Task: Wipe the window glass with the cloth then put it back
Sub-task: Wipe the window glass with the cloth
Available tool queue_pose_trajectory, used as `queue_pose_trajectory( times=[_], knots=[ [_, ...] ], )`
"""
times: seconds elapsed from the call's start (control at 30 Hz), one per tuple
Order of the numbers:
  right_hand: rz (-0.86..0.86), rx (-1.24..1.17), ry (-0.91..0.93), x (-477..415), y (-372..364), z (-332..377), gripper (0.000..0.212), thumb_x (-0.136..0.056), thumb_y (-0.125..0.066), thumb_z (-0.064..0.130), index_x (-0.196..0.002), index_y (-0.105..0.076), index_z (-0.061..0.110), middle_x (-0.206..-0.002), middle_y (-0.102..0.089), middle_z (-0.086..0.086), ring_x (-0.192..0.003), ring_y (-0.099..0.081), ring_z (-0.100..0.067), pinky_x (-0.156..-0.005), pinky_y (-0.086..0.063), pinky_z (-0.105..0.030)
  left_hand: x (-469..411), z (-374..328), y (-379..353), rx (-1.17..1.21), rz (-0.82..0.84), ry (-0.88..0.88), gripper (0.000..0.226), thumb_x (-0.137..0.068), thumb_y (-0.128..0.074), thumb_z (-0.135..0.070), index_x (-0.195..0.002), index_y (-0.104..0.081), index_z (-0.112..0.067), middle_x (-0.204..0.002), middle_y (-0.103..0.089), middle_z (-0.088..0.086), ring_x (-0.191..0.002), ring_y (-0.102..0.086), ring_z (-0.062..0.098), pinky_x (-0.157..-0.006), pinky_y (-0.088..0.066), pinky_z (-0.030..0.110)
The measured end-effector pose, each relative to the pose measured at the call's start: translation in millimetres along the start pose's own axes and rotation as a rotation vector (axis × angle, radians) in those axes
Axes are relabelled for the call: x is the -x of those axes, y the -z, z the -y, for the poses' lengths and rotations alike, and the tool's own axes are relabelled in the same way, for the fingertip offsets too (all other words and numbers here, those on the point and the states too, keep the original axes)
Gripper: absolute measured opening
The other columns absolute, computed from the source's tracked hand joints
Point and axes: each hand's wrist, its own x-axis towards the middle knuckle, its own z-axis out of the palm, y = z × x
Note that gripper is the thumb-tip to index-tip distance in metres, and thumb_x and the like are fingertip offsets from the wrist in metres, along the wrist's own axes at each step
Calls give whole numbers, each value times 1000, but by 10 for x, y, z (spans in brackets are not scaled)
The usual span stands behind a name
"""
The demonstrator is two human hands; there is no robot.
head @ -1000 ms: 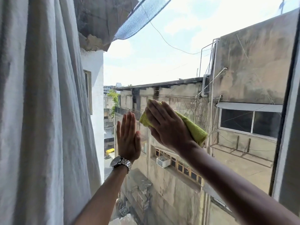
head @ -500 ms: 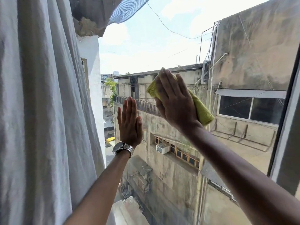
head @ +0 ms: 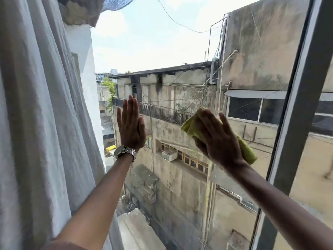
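Note:
The window glass [head: 162,42] fills the middle of the view, with buildings and sky behind it. My right hand [head: 217,138] lies flat on a folded yellow-green cloth [head: 247,150] and presses it against the glass, right of centre and close to the frame. The cloth shows past my fingertips and below my wrist. My left hand [head: 130,125] rests flat on the glass with fingers straight and together, palm to the pane, holding nothing. A metal watch [head: 125,152] sits on that wrist.
A white curtain [head: 41,123] hangs along the whole left side, next to my left arm. The grey window frame [head: 295,105] runs as a slanted vertical bar at the right, just beyond the cloth.
My right hand has slid the cloth to the right and lower on the glass, toward the frame. My left hand stays flat in about the same place.

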Motion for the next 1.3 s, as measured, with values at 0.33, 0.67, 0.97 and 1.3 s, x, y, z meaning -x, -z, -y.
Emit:
queue_pose_trajectory(
  times=[0.33,0.67,0.97,1.3],
  knots=[
    [-135,-100,-255,-1227,6,349,61,-109,-34,37,-159,-28,1,-166,-25,-21,-155,-21,-35,-126,-22,-54,1,-20,-21,-28,-17,-6,61,-103,-24,-26,-159,-25,-2,-169,-24,17,-160,-20,29,-131,-14,55],
    [105,-66,84,568,-283,955,68,-97,-61,41,-154,-43,8,-164,-31,-14,-151,-33,-27,-122,-27,-47,-8,-91,25,-29,-33,-4,60,-102,-24,-24,-157,-27,0,-167,-27,19,-159,-18,24,-130,-16,57],
    [-13,25,-210,250,189,-528,62,-109,-39,40,-157,-34,1,-164,-29,-22,-153,-28,-37,-126,-21,-56,-9,-103,32,-45,-42,3,59,-104,-26,-23,-159,-24,-2,-168,-26,19,-159,-22,33,-133,-10,48],
    [-88,-91,-173,-769,-30,292,65,-108,-39,39,-160,-26,3,-167,-23,-19,-156,-20,-35,-128,-16,-54,41,-77,-16,-63,-40,3,61,-102,-27,-22,-160,-22,-3,-170,-22,17,-161,-14,25,-133,-6,46]
  ],
)
